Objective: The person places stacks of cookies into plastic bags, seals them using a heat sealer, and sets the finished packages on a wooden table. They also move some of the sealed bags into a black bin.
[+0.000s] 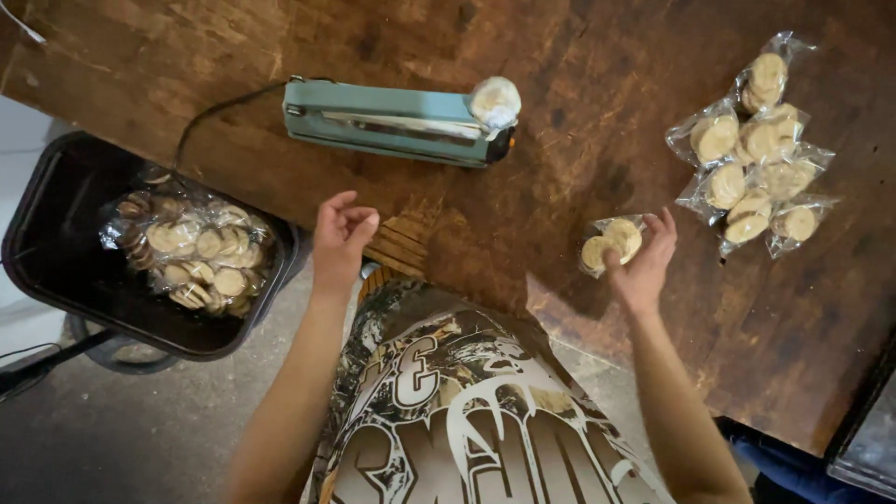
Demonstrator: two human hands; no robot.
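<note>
Right hand (642, 264) pinches a half-hidden cookie packet (611, 243); left hand (341, 233) loosely curled, empty.

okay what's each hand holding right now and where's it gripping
The right hand pinches a small clear bag of round cookies at the bag's near right edge. The left hand holds nothing; it hangs loosely curled over the wooden table.

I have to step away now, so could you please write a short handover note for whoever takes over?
Left hand: empty, fingers curled, above the table edge.
Right hand: fingertips on a small clear bag of cookies on the table.
Done: a pile of small cookie bags lies at the far right.
Left: loose cookies in plastic in the black bin.
The teal heat sealer sits ahead.
</note>
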